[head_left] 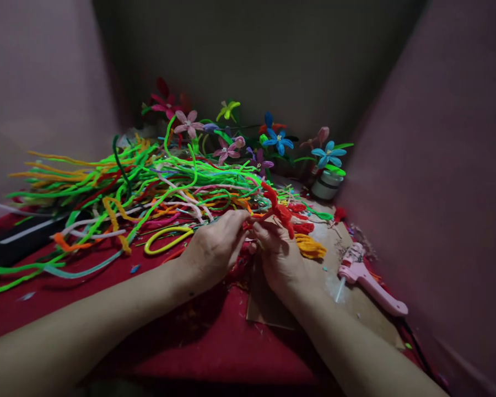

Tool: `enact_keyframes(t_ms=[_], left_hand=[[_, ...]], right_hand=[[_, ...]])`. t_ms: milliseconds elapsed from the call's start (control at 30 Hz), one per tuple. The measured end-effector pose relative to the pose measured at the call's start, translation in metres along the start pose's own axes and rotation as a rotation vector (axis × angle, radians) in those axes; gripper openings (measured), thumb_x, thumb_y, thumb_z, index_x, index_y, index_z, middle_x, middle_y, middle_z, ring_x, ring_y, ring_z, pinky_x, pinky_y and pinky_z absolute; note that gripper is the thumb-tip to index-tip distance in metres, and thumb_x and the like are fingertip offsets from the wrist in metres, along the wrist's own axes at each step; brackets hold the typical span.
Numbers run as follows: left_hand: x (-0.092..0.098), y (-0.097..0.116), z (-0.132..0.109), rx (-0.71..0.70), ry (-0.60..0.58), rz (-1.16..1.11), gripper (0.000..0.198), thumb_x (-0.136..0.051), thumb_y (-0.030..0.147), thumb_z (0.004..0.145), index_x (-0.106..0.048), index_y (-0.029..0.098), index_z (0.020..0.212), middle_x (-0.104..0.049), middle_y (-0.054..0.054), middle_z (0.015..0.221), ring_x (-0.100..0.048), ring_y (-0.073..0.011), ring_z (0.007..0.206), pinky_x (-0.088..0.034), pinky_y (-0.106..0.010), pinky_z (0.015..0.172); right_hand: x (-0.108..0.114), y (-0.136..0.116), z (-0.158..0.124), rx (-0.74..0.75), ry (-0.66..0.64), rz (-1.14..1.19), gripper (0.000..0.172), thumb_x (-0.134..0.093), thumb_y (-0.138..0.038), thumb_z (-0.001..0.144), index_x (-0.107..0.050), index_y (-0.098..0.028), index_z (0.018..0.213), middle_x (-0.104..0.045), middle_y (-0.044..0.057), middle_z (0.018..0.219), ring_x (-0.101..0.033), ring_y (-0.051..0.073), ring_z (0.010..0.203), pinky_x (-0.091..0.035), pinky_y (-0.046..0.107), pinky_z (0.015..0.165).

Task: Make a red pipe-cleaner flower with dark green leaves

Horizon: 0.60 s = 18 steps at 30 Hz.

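Both hands meet near the middle of the table around a red pipe cleaner piece (pixel 281 212), which is bent into loops that rise above the fingers. My left hand (pixel 220 240) pinches at its left end, fingertips closed together. From the right, my right hand (pixel 279 256) grips the same piece between thumb and fingers. Just behind the right hand lie more red pipe cleaner loops (pixel 302 227) and a bundle of orange-yellow loops (pixel 311 246). The exact spot where the fingertips meet is partly hidden.
A large heap of pipe cleaners (pixel 161 176) covers the left and back. Pipe cleaner flowers (pixel 280 142) stand behind it, near a jar (pixel 328 183). At right, a pink glue gun (pixel 372 281) rests on a brown board (pixel 326 286). The tablecloth (pixel 215 342) is red; walls close in both sides.
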<state>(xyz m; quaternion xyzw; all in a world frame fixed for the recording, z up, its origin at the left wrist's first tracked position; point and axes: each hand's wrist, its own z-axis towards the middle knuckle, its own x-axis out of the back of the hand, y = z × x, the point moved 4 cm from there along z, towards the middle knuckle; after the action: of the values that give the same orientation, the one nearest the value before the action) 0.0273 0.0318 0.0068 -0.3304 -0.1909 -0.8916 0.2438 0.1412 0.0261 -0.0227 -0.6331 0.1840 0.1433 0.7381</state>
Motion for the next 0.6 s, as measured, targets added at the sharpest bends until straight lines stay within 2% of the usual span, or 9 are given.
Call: enact_keyframes(t_ms=[100,200,367,500,600], left_hand=[[-0.0027,0.0017,-0.0019,-0.111,-0.028,0.169,0.018,-0.043,0.016,0.088,-0.051,0.014,0.104,-0.062,-0.008,0.086,-0.061,-0.0179,0.079,-0.048,-0.028,0.066],[-0.0026,0.0026,-0.0027,-0.105,-0.06,0.225,0.019,-0.042,0.016,0.088,-0.053,0.011,0.103,-0.062,-0.01,0.087,-0.061,-0.019,0.079,-0.049,-0.028,0.065],[-0.0036,0.0046,-0.0034,-0.088,-0.143,0.211,0.02,-0.039,0.011,0.087,-0.056,0.008,0.097,-0.061,-0.01,0.082,-0.059,-0.0194,0.074,-0.049,-0.029,0.063],[0.0013,0.0018,-0.0001,-0.012,-0.091,-0.039,0.02,-0.039,0.012,0.086,-0.058,0.01,0.092,-0.061,-0.007,0.079,-0.058,-0.0162,0.072,-0.047,-0.027,0.064],[0.0059,-0.0049,0.0044,0.254,-0.113,-0.357,0.016,-0.044,0.018,0.086,-0.059,0.013,0.084,-0.055,0.001,0.063,-0.05,-0.0093,0.056,-0.041,-0.02,0.053]], right_hand=[[0.0032,0.0002,-0.0006,0.063,0.033,0.008,0.009,-0.066,-0.027,0.07,-0.067,-0.022,0.078,-0.066,0.0,0.081,-0.058,0.017,0.077,-0.044,0.03,0.071],[0.0056,0.0041,-0.0021,0.078,0.051,-0.041,0.007,-0.064,-0.025,0.073,-0.067,-0.023,0.079,-0.064,-0.002,0.079,-0.055,0.015,0.074,-0.043,0.028,0.069],[0.003,0.0042,-0.0049,0.136,0.057,-0.126,0.005,-0.064,-0.024,0.075,-0.067,-0.02,0.074,-0.061,-0.003,0.072,-0.053,0.014,0.073,-0.042,0.029,0.077],[-0.0034,0.0006,-0.0062,0.122,0.007,-0.087,0.004,-0.065,-0.023,0.074,-0.067,-0.02,0.072,-0.062,-0.003,0.071,-0.054,0.014,0.071,-0.043,0.029,0.076],[-0.004,-0.0009,-0.0058,0.077,0.004,-0.091,0.008,-0.069,-0.024,0.069,-0.07,-0.021,0.077,-0.065,-0.002,0.073,-0.056,0.014,0.071,-0.045,0.029,0.073]])
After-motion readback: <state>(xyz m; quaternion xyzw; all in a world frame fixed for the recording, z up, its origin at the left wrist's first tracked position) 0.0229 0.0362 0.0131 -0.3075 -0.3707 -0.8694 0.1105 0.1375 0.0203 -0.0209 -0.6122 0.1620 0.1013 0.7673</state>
